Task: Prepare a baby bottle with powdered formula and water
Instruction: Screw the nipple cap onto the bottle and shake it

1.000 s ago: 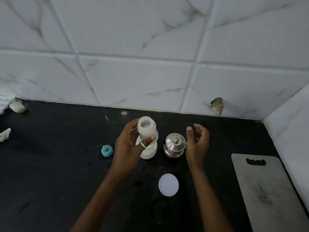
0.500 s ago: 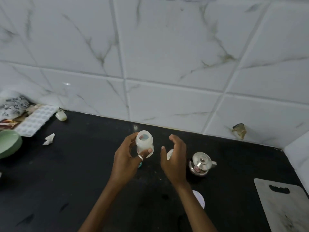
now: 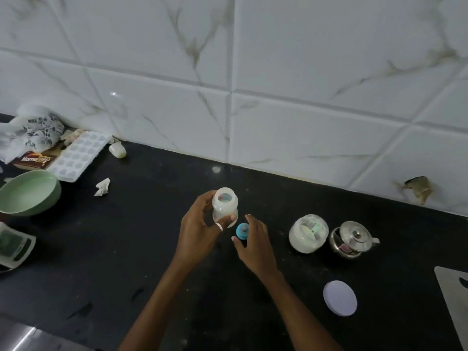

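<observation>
Listing, head view, one entry per item.

- Baby bottle (image 3: 225, 203): centre of frame, long axis near upright, mouth uncapped and facing up. Its wall is milky, so what is inside cannot be told.
- Left hand (image 3: 200, 229): fingers and thumb curled round the bottle's lower body, gripping it. Whether the base rests on the tabletop (image 3: 126, 249) is hidden.
- Teal nipple cap (image 3: 242, 230): standing on the tabletop just below and right of the bottle, between the two hands.
- Right hand (image 3: 255, 239): the nearer hand to the cap. Thumb and forefinger are loosely spread either side of it and not pinched shut; contact cannot be told.
- Judgement: the coming move turns on this short gap, cap to bottle mouth, up and left.
- Formula jar (image 3: 308, 233): right of the hands, lidless, holding white powder with a scoop-like piece inside.
- White round lid (image 3: 340, 301): flat on the tabletop, lower right, well apart from the jar.
- Steel pot (image 3: 350, 239): just beside the jar, lid ajar, contents unclear.
- Green bowl (image 3: 27, 192): left edge, nothing visible in it.
- Ice tray (image 3: 78, 154): upper left, against the wall.
- Cutting board (image 3: 453, 295): right edge.
</observation>
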Demonstrator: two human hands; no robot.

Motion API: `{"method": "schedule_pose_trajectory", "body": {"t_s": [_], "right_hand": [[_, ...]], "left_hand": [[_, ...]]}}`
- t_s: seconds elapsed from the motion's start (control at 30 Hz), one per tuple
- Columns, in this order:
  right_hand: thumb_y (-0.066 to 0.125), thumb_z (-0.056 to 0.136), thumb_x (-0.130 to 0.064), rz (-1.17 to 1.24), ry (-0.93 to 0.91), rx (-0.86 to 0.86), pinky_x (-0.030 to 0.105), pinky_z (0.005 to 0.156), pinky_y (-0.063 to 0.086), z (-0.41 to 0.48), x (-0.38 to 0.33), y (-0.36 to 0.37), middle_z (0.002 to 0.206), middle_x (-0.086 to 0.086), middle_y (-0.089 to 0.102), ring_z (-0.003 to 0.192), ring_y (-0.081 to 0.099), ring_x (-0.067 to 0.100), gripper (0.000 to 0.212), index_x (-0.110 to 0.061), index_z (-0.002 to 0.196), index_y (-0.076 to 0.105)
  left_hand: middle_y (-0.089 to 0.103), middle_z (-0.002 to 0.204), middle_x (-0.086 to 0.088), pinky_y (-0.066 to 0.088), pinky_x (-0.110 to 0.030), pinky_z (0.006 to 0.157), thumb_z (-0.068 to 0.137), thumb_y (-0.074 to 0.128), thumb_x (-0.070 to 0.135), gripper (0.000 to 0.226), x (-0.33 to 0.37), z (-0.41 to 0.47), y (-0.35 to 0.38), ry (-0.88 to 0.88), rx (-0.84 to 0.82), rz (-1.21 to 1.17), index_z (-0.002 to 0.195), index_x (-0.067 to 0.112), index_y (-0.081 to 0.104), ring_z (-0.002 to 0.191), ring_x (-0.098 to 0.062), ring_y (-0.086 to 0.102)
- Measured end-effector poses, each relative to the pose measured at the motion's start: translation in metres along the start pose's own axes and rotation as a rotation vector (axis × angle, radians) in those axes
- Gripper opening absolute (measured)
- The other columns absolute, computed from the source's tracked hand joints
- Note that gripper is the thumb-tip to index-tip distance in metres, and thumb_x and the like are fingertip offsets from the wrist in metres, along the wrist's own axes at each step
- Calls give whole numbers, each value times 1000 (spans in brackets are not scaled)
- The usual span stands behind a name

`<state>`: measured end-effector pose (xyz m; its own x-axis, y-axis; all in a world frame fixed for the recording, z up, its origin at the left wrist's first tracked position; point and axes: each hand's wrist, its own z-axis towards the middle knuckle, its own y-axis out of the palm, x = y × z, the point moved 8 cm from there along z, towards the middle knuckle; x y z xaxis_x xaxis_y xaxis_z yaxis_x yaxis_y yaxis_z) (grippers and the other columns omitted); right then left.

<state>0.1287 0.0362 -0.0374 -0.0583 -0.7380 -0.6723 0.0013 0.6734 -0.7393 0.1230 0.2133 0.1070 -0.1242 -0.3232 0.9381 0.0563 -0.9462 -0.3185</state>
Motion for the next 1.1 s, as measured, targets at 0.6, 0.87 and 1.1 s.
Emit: {"method": "schedule_pose_trajectory", "body": {"t_s": [0.6, 0.87, 1.1], "right_hand": [[69, 96, -16, -1, 52, 23, 20, 107, 36, 7, 6, -8, 143, -1, 52, 137, 41, 10, 53, -20, 143, 47], [69, 94, -20, 135, -53, 171, -6, 91, 25, 8, -17, -111, 139, 0, 52, 117, 36, -7, 54, -23, 142, 46], [77, 91, -24, 157, -175, 253, 29, 101, 51, 11, -71, -266, 133, -4, 60, 119, 57, 11, 57, -25, 139, 47]], "left_hand": [[65, 127, 23, 52, -17, 95, 83, 86, 22, 60, -12, 2, 5, -62, -6, -36, 128, 45, 54, 119, 4, 62], [65, 122, 31, 53, -14, 89, 82, 87, 26, 56, 32, 10, 26, -23, -9, -76, 122, 51, 56, 115, 6, 63], [67, 119, 22, 55, -19, 90, 81, 85, 36, 55, 109, 35, 56, 80, -20, -96, 127, 41, 54, 111, 5, 64]]}}
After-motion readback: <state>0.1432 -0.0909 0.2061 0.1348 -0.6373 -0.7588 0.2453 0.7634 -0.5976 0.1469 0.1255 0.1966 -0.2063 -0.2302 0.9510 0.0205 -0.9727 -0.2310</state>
